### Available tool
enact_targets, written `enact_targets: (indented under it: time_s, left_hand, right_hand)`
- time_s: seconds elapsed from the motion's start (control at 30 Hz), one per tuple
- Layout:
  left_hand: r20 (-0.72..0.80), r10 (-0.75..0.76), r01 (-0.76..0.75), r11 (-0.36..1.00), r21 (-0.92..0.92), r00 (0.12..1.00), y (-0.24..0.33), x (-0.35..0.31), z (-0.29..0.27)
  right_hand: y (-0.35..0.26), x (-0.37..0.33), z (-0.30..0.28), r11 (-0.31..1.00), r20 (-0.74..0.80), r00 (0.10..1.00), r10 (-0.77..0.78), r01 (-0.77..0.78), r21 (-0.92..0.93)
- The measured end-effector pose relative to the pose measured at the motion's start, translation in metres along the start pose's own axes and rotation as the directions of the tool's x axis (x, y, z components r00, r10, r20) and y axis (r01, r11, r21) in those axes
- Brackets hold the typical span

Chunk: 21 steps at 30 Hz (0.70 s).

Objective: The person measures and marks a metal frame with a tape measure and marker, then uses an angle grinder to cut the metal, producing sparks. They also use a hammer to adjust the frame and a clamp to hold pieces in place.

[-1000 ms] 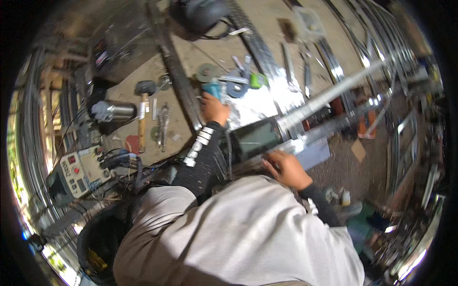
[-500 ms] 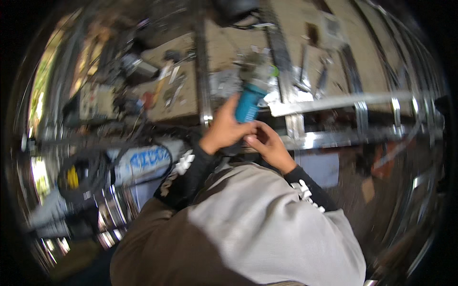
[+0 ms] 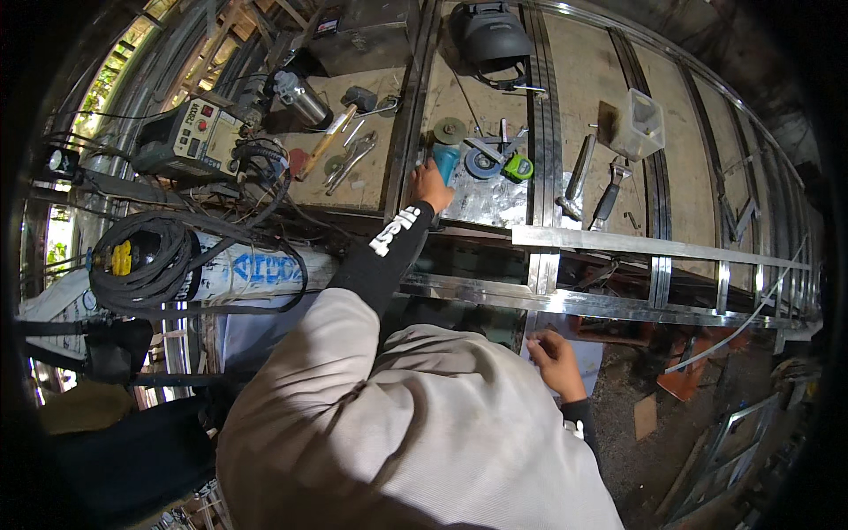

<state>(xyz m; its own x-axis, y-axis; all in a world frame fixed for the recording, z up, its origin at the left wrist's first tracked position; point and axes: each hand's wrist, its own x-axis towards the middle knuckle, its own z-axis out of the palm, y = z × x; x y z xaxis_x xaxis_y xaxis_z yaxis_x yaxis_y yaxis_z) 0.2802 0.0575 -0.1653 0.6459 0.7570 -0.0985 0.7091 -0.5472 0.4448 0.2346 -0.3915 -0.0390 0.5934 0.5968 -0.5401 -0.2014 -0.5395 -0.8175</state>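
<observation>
My left hand (image 3: 430,186) is closed round the teal body of an angle grinder (image 3: 447,162), which rests on the workbench with its disc (image 3: 450,132) facing up at the far end. My right hand (image 3: 556,364) hangs lower, in front of the metal frame's near rail, its fingers loosely curled and apart with nothing seen in them. Just right of the grinder lie a blue-grey disc (image 3: 483,162), a green tape measure (image 3: 518,168) and a metal square (image 3: 504,132). My palm and fingers hide the rear of the grinder.
Metal tubes form a long frame (image 3: 609,305) across the bench. A flat bar (image 3: 636,245) lies over it. Farther off are a welding helmet (image 3: 490,44), a clear plastic container (image 3: 639,124) and an adjustable wrench (image 3: 609,196). Leftward are a hammer (image 3: 329,140), a welding machine (image 3: 194,132) and a gas cylinder (image 3: 256,269).
My left hand has carried the grinder forward onto the bench. My right hand has come away from it and moved down to the right. The view is steadier.
</observation>
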Motion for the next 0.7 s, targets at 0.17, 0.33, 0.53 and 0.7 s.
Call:
enact_targets:
  time_s: [0.17,0.33,0.53,0.7]
  left_hand:
    - [-0.112,0.063,-0.072,0.994,-0.077,0.992,-0.001,0.018,0.015]
    - [-0.383,0.273,-0.348,0.927,-0.139,0.882,-0.084,0.032,-0.051]
    - [-0.100,0.111,-0.079,0.957,0.279,0.989,-0.240,0.051,-0.113]
    - [0.257,0.212,-0.291,0.899,0.327,0.943,-0.246,0.083,-0.138]
  right_hand:
    - [0.005,-0.019,0.003,0.984,-0.147,0.984,0.096,-0.072,0.164]
    - [-0.024,-0.018,0.048,0.989,-0.189,0.975,0.117,-0.097,0.109]
    - [-0.068,0.007,0.108,0.998,-0.147,0.987,0.057,-0.061,-0.023]
    - [-0.102,0.033,0.132,0.959,-0.114,0.972,-0.208,0.179,-0.222]
